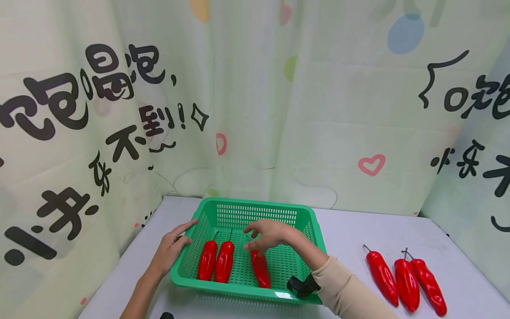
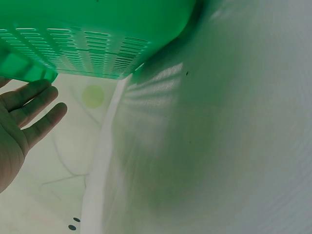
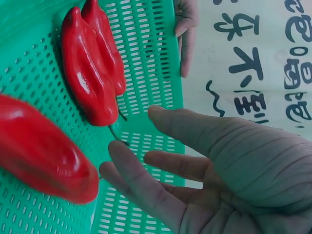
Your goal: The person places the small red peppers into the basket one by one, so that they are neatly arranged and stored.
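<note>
1. A green plastic basket with slotted walls stands on the white bench, in the lower middle of the head view.
2. Three glossy red peppers lie inside it. The left pepper and the middle pepper are side by side in the left half of the basket, their thin dark stems pointing up the frame.
3. The third pepper lies apart from that pair, near the middle of the basket and slightly slanted, its upper end partly hidden behind a hand.
4. The right hand hangs over this third pepper, coming in from the lower right. Its fingers are loosely spread, with thumb and fingertips apart and nothing pinched between them. In the right wrist view the fingertips are right by the stem end of the pepper; whether they touch it I cannot tell.
5. The left hand is at the basket's left rim, its fingers fairly straight. In the left wrist view they are fanned out, the upper fingertips against the green edge.
6. Three more red peppers lie on the bench at the lower right of the head view, stems upward; the right two are close together, the leftmost just beside them.
7. A black device sits at the right wrist, by a beige sleeve, over the basket's lower right corner.
8. Behind the bench and to both sides hangs a pale green curtain with black lettering, pink hearts and coloured dots.
</note>
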The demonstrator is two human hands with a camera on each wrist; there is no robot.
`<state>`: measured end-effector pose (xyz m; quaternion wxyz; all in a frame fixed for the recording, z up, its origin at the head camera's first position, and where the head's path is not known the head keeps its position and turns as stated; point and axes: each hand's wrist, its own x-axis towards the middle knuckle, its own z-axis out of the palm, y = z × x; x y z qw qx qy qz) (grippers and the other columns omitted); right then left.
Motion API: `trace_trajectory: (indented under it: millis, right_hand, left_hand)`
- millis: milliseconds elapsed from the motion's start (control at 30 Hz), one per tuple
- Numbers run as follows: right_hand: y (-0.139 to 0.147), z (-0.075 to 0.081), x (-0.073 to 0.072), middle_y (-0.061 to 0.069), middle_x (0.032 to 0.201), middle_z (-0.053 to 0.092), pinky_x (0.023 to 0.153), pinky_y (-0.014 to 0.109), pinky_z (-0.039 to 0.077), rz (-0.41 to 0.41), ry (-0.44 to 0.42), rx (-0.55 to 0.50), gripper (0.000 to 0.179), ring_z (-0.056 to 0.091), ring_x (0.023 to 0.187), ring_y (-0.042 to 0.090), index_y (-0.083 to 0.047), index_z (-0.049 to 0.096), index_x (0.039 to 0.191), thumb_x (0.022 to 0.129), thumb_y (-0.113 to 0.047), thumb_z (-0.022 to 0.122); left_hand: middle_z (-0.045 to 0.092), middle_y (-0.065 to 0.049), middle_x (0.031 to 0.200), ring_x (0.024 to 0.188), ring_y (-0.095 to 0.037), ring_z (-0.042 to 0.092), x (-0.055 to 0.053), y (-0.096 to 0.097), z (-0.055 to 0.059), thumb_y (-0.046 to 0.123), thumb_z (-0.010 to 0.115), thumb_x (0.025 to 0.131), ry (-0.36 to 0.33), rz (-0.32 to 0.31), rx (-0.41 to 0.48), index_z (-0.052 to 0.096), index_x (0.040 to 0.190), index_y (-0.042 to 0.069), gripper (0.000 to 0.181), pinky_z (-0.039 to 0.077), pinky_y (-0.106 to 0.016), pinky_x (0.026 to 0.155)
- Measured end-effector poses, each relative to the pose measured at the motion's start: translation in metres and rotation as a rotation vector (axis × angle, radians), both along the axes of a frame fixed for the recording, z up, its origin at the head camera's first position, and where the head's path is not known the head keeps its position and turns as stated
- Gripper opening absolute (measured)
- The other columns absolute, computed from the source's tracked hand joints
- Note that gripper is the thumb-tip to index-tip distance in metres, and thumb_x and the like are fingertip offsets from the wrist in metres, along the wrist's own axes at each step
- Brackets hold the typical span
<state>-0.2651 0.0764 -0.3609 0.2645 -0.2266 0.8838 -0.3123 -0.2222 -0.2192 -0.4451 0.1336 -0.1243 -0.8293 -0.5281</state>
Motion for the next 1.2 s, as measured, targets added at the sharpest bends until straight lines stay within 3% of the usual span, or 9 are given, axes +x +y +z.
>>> trace_trajectory:
  millis: [233, 433, 733, 933, 1200]
  right_hand:
    - [0.003, 0.001, 0.000, 0.026, 0.139, 0.057, 0.081, 0.044, 0.059, 0.017, 0.015, -0.021, 0.052, 0.075, 0.085, 0.026, 0.001, 0.055, 0.141, 0.096, -0.017, 0.071]
    - [0.006, 0.007, 0.000, 0.025, 0.136, 0.061, 0.079, 0.038, 0.059, 0.048, 0.135, -0.006, 0.050, 0.075, 0.080, 0.026, 0.000, 0.057, 0.140, 0.097, -0.022, 0.070]
    - [0.014, 0.015, 0.004, 0.017, 0.131, 0.066, 0.086, 0.039, 0.057, 0.039, 0.275, -0.007, 0.048, 0.068, 0.109, 0.029, -0.005, 0.062, 0.137, 0.096, -0.029, 0.071]
    - [0.022, 0.018, 0.009, 0.018, 0.132, 0.065, 0.090, 0.044, 0.056, 0.036, 0.306, -0.030, 0.049, 0.067, 0.112, 0.034, -0.005, 0.061, 0.137, 0.096, -0.029, 0.071]
    - [0.032, 0.025, 0.017, 0.012, 0.130, 0.067, 0.088, 0.042, 0.056, 0.055, 0.359, -0.064, 0.048, 0.067, 0.113, 0.031, -0.006, 0.060, 0.139, 0.097, -0.028, 0.070]
  left_hand:
    - [0.057, -0.021, 0.146, 0.122, -0.032, 0.057, 0.000, 0.000, 0.000, 0.002, 0.048, 0.095, 0.001, 0.001, 0.007, 0.060, 0.142, 0.002, 0.049, 0.051, -0.030, 0.087]
    - [0.057, -0.022, 0.146, 0.121, -0.033, 0.058, 0.000, 0.001, -0.001, 0.002, 0.048, 0.095, 0.013, -0.004, 0.002, 0.060, 0.141, 0.001, 0.048, 0.051, -0.029, 0.085]
    - [0.057, -0.019, 0.146, 0.122, -0.033, 0.057, -0.001, 0.000, -0.002, 0.002, 0.048, 0.095, -0.005, 0.015, -0.012, 0.061, 0.142, 0.003, 0.049, 0.051, -0.030, 0.088]
    - [0.057, -0.021, 0.146, 0.121, -0.033, 0.058, -0.001, 0.001, -0.002, 0.002, 0.047, 0.095, 0.003, 0.003, -0.002, 0.060, 0.141, 0.002, 0.048, 0.051, -0.029, 0.087]
    - [0.057, -0.020, 0.146, 0.123, -0.034, 0.058, 0.000, 0.001, -0.001, 0.002, 0.047, 0.095, -0.010, 0.012, -0.005, 0.060, 0.142, 0.002, 0.048, 0.051, -0.030, 0.089]
